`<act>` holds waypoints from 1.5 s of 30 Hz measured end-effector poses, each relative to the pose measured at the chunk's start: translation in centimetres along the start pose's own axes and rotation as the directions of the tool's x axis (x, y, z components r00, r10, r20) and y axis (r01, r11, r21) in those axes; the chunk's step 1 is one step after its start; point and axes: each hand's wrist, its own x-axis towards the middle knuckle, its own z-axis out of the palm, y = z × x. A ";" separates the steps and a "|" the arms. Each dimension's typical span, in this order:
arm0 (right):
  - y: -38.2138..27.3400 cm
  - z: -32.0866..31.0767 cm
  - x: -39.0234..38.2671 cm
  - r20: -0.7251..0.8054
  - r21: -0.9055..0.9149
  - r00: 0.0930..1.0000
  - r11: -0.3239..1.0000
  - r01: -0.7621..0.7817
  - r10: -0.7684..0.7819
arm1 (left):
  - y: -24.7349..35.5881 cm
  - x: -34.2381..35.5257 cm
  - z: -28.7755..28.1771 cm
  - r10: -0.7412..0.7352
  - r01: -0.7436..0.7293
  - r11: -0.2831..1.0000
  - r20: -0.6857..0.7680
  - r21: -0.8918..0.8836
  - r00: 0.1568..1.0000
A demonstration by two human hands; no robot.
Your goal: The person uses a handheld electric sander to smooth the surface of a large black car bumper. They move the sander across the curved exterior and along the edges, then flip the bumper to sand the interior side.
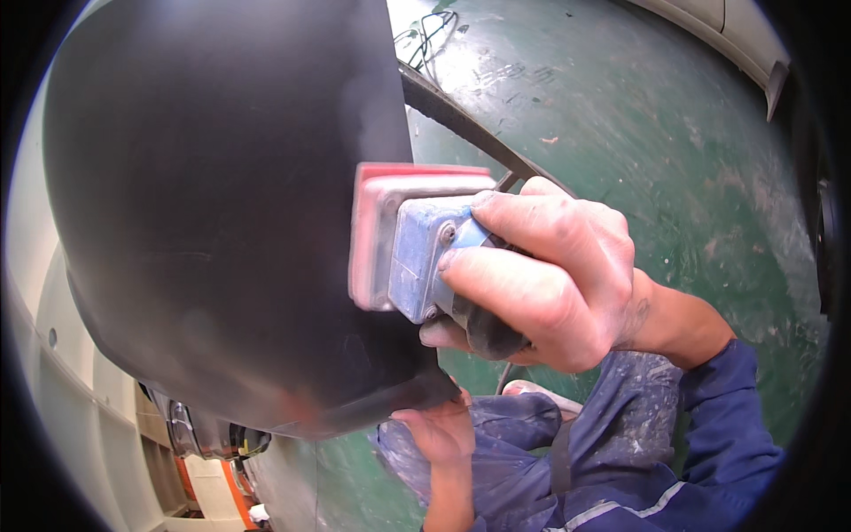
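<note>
A large black curved panel point(213, 195) fills the left and middle of the view, with faint scuffs and pale haze on its surface. My right hand point(554, 275) is closed around an electric sander point(421, 248) with a blue dusty body, dark grip and pink-red pad, held against the panel near its right edge. My left hand point(439, 430) is at the panel's lower right corner, its fingers reaching up to that edge and gripping it; the fingertips are partly hidden by the panel.
A dark metal stand point(470, 133) reaches out behind the panel over the green floor point(674, 133). Cables point(430, 40) lie at the top. A pale vehicle body point(736, 31) stands upper right. Pale structures point(102, 390) line the left. My legs point(620, 417) are below.
</note>
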 end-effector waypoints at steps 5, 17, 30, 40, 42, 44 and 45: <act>-4.0 -0.4 -1.1 0.266 -0.003 0.960 0.996 0.087 -0.083 | -0.4 -0.2 -0.6 -0.047 0.058 0.982 0.064 -0.181 0.997; -4.2 0.0 -0.6 0.325 0.117 0.945 0.991 -0.060 0.019 | 0.4 -0.4 0.3 0.008 0.001 0.999 0.222 -0.041 0.975; -4.5 0.2 -1.5 0.324 0.231 0.941 0.956 -0.182 0.100 | 0.5 -0.7 1.4 -0.046 0.055 0.996 0.119 -0.067 0.992; -3.7 0.1 -1.9 0.312 0.228 0.942 0.953 -0.200 0.123 | -0.7 -0.2 -2.2 -0.062 0.063 0.998 0.018 -0.030 0.998; -5.2 0.2 -4.2 0.342 0.284 0.935 0.938 -0.198 0.094 | -0.7 -0.5 -1.2 -0.053 0.053 0.998 0.000 -0.036 0.999; -6.1 0.0 -5.1 0.355 0.297 0.935 0.945 -0.135 0.022 | -0.7 -0.6 -2.1 -0.047 0.057 0.991 0.083 -0.124 0.995; -6.3 0.3 -5.4 0.343 0.276 0.939 0.954 -0.115 0.014 | -0.5 -0.6 -0.2 -0.049 0.047 0.997 -0.029 -0.056 0.998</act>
